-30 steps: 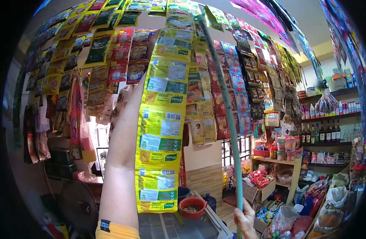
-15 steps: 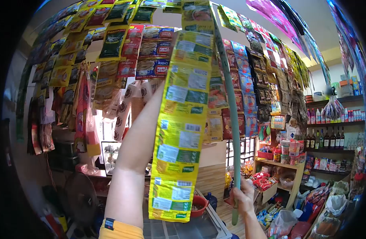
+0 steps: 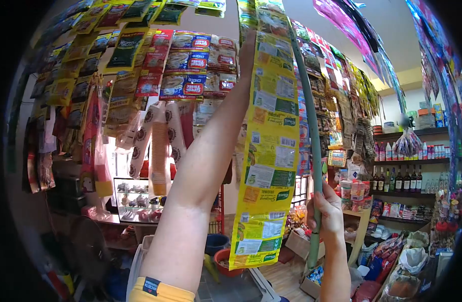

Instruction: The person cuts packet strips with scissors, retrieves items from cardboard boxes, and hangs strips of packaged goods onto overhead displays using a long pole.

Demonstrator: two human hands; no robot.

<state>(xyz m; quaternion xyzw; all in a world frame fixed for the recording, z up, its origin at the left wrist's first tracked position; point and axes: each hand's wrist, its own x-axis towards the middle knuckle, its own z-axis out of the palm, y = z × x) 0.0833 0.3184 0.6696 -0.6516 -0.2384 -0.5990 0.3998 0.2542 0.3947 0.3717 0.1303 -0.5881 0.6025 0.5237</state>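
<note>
A long strip of yellow seasoning sachets hangs right in front of me, printed with green and white panels. My left hand is raised high at the strip's upper left edge. Its fingers are hidden behind the sachets, so I cannot tell whether they grip. To the right of the strip, my right hand is wrapped round a long green pole. The pole stands nearly upright, its top end beside the upper part of the strip.
Rows of coffee sachets and other packets hang from above. Below are a red basin and a glass-topped counter. A lit display case stands at left. Shelves with bottles line the right, above heaped bags.
My left arm has reached higher and to the right. The sachet strip has shifted right and tilted slightly. My right hand and the pole have moved up and right as the view turned.
</note>
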